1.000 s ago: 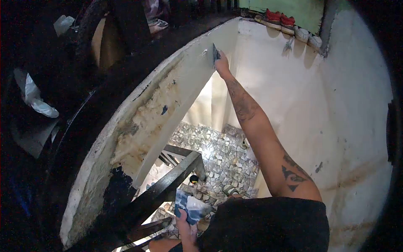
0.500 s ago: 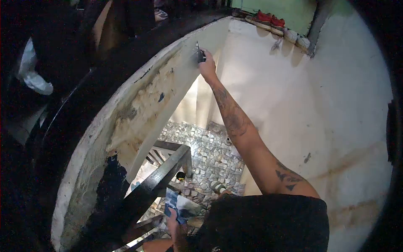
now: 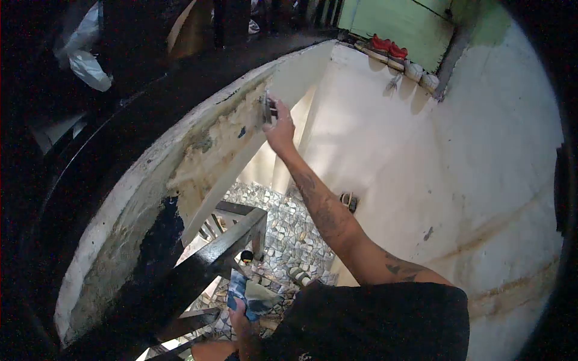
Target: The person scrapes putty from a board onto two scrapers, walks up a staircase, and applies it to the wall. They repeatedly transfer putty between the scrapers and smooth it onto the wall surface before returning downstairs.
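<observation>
My right hand [image 3: 280,125] is closed on a small scraper-like tool [image 3: 268,108], its flat side close against the stained, peeling strip of wall [image 3: 211,141]. Dark blue patches show on the lower part of this strip. Low in the view, my left hand [image 3: 239,310] holds a blue and white cloth or packet [image 3: 237,287]; what it is exactly is hard to make out. A greyish-green flap [image 3: 262,299] lies beside it.
A dark railing [image 3: 223,246] slants below the wall strip, above a stone-patterned floor [image 3: 289,222]. Red shoes [image 3: 388,47] and white shoes [image 3: 421,75] sit on a ledge at the top right. A dark sandal-like object [image 3: 348,201] is near the right wall's base.
My right hand has moved left and down along the wall strip with the tool. The camera view has shifted slightly, and the dark object by the right wall's base now shows.
</observation>
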{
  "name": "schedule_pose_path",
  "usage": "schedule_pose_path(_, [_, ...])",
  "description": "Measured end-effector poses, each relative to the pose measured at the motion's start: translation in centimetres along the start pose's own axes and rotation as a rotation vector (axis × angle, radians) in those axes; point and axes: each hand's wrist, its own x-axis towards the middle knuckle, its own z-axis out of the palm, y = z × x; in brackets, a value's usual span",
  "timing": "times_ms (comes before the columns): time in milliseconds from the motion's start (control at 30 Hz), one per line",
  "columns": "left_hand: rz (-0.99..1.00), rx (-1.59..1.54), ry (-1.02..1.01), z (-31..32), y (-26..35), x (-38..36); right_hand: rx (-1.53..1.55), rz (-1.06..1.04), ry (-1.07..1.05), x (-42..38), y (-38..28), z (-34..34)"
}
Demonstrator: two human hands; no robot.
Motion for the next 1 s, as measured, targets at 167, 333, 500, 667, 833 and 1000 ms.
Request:
schedule_pose_path(167, [-0.042, 0.069, 0.009, 1.9, 1.0, -0.4, 0.116, -0.021, -0.107, -4.1, -4.0, -1.2])
schedule_pose_path(333, [-0.019, 0.321, 0.017, 1.3, 1.6, 1.0, 0.789, 0.327, -0.516, -8.8, -7.0, -8.9])
schedule_pose_path(500, [0.153, 0.212, 0.149, 7.5, 5.5, -0.1, 0.995, 0.628, -0.554, -15.0, -7.4, -14.1])
schedule_pose_path(667, [0.156, -0.14, 0.082, 12.8, 7.6, -1.0, 0.87, 0.308, -0.769, -18.1, -7.3, -14.7])
schedule_pose_path(833, [0.187, -0.141, -0.057, 12.4, 5.3, 1.6, 0.712, -0.099, -0.891, -18.2, -7.4, -14.3])
schedule_pose_path(1000, [0.218, -0.216, -0.105, 14.0, 6.0, 0.7, 0.378, -0.161, -1.059, -21.8, -0.9, -13.5])
